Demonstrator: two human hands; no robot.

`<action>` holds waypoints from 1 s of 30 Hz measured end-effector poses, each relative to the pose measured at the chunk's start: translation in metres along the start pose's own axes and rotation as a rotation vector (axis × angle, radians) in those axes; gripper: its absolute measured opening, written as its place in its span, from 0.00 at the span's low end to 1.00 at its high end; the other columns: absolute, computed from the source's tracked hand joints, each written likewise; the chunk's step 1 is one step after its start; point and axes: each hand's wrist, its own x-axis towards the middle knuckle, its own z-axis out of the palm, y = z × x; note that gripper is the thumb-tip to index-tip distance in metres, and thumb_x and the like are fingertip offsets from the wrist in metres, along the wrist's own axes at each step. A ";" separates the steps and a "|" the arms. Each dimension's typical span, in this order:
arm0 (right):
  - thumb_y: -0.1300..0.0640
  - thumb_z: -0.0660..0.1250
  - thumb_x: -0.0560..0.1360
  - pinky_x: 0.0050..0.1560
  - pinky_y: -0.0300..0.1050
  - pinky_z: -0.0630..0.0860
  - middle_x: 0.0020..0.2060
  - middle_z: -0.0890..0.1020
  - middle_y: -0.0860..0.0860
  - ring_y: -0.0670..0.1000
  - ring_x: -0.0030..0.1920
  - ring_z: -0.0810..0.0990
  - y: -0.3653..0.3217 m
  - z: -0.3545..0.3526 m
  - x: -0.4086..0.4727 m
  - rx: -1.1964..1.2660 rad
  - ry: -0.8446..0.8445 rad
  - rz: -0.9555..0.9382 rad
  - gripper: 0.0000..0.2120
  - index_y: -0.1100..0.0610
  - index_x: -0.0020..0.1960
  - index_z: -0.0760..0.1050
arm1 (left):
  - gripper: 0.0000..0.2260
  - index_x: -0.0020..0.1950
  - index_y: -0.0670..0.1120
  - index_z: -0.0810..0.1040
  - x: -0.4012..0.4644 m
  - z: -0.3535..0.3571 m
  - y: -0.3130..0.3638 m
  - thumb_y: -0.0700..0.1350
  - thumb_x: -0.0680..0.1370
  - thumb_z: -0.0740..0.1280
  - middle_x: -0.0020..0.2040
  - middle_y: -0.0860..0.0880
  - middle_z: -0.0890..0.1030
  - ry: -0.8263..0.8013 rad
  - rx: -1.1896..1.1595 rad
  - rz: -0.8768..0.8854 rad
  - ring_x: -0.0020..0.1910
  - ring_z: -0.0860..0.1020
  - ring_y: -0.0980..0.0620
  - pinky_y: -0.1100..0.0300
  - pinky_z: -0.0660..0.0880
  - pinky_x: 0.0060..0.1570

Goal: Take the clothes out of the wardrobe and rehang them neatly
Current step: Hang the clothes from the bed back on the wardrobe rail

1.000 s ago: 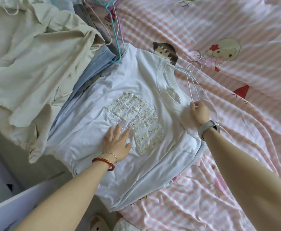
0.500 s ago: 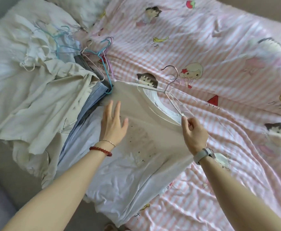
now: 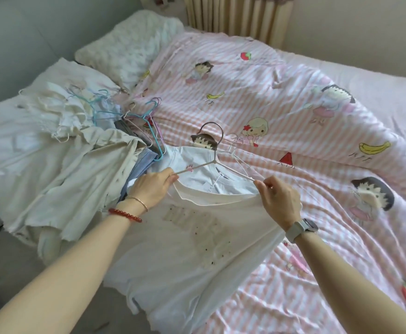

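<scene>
A white T-shirt (image 3: 192, 249) with a decorated chest lies on the bed in front of me, its front layer lifted at the neckline. A thin white wire hanger (image 3: 215, 160) rests over the open collar, hook pointing away from me. My left hand (image 3: 151, 189) pinches the hanger's left end together with the shirt fabric. My right hand (image 3: 280, 198) pinches the hanger's right end and the shirt's shoulder. A second pale hanger (image 3: 238, 150) lies just beyond on the sheet.
A heap of cream and blue clothes (image 3: 60, 160) with several blue and pink hangers (image 3: 154, 131) lies to the left. The pink striped cartoon bedsheet (image 3: 293, 104) covers the bed. A white pillow (image 3: 129, 47) sits at the head, by the grey wall.
My left hand left the shirt's chest and took the hanger's left end. The right hand slid to the hanger's right end. The shirt's front is now raised, and my view lifted to show more bed.
</scene>
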 end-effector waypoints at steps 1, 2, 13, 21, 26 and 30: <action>0.51 0.67 0.74 0.31 0.41 0.63 0.29 0.79 0.53 0.57 0.32 0.78 -0.007 0.004 0.000 -0.022 -0.008 -0.016 0.12 0.59 0.37 0.75 | 0.13 0.52 0.42 0.74 -0.018 -0.002 -0.007 0.50 0.81 0.56 0.48 0.37 0.79 0.003 -0.022 -0.031 0.49 0.76 0.36 0.48 0.71 0.43; 0.50 0.67 0.74 0.30 0.40 0.62 0.31 0.80 0.53 0.57 0.33 0.79 -0.014 0.010 0.001 -0.045 -0.012 -0.047 0.12 0.59 0.38 0.75 | 0.13 0.51 0.41 0.74 -0.037 -0.002 -0.014 0.50 0.81 0.56 0.47 0.37 0.79 0.000 -0.049 -0.066 0.49 0.76 0.36 0.48 0.70 0.44; 0.52 0.63 0.76 0.47 0.50 0.67 0.39 0.81 0.59 0.61 0.42 0.78 -0.165 0.089 -0.030 0.030 -0.409 -0.495 0.14 0.64 0.42 0.77 | 0.18 0.31 0.49 0.60 -0.239 0.013 -0.091 0.46 0.81 0.57 0.27 0.52 0.63 0.174 -0.517 -0.517 0.29 0.63 0.51 0.56 0.57 0.32; 0.47 0.62 0.76 0.39 0.50 0.73 0.40 0.83 0.57 0.61 0.42 0.80 -0.317 0.138 -0.161 0.147 -0.741 -0.927 0.14 0.57 0.46 0.78 | 0.17 0.31 0.48 0.68 -0.454 0.017 -0.139 0.49 0.79 0.61 0.26 0.50 0.69 0.542 -0.470 -0.990 0.32 0.68 0.46 0.56 0.59 0.33; 0.52 0.56 0.79 0.43 0.51 0.74 0.42 0.83 0.59 0.63 0.45 0.80 -0.386 0.145 -0.263 0.228 -0.971 -1.203 0.13 0.56 0.56 0.75 | 0.21 0.33 0.41 0.70 -0.592 0.031 -0.119 0.59 0.72 0.58 0.28 0.47 0.69 0.880 -0.393 -1.344 0.34 0.71 0.41 0.54 0.62 0.33; 0.55 0.57 0.79 0.47 0.50 0.71 0.49 0.81 0.61 0.63 0.50 0.79 -0.418 0.148 -0.335 0.173 -1.065 -1.405 0.13 0.60 0.58 0.74 | 0.22 0.37 0.41 0.78 -0.682 0.036 -0.096 0.59 0.71 0.57 0.34 0.42 0.78 1.055 -0.279 -1.502 0.37 0.74 0.40 0.51 0.68 0.36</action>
